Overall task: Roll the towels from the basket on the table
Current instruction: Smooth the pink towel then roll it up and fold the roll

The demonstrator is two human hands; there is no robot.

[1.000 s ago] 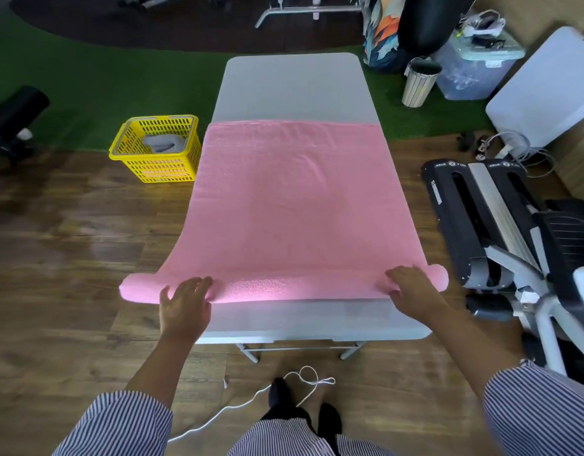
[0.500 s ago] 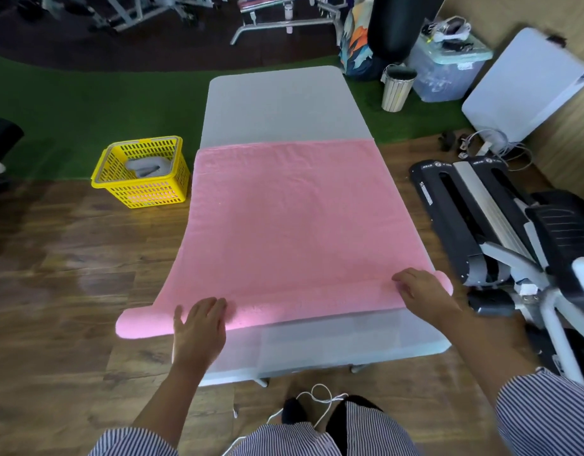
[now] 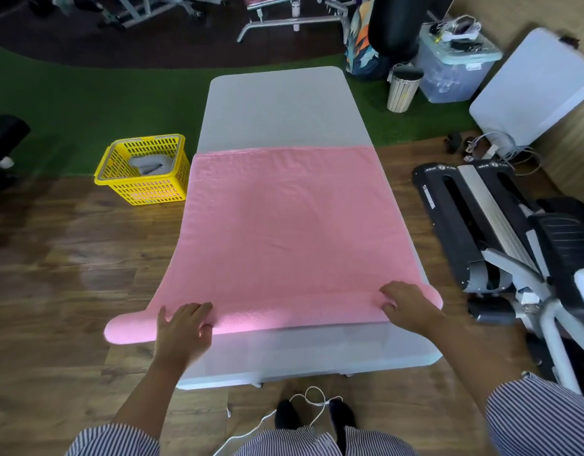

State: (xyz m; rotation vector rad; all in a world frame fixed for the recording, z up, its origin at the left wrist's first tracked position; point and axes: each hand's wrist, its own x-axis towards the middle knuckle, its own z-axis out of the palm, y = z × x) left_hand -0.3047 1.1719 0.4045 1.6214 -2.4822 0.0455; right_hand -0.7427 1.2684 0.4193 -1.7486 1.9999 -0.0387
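**Pink towel part-rolled at the near end of the table**

Pink terry towel (image 3: 284,232) is lying flat on the grey table (image 3: 277,106), with its long axis running away from the person along the length of the tabletop. Its far edge is lying straight across the table, leaving the far part of the tabletop bare. Its near end is forming 1 roll (image 3: 270,319), and the axis of that roll is lying crosswise, from left to right, at a right angle to the towel's long axis. Both ends of the roll are overhanging the table sides; the left end is projecting further.

Left hand (image 3: 182,334) is resting palm down on the roll near its left end, fingers extended and lying flat on the cloth, not clenched. Right hand (image 3: 407,307) is resting on the roll near its right end; its fingertips are curling down onto the cloth, but the view does not show whether they are gripping it.

Yellow basket (image 3: 144,171) is standing on the wooden floor just beside the left side of the table, and 1 grey towel (image 3: 149,163) is lying inside it.
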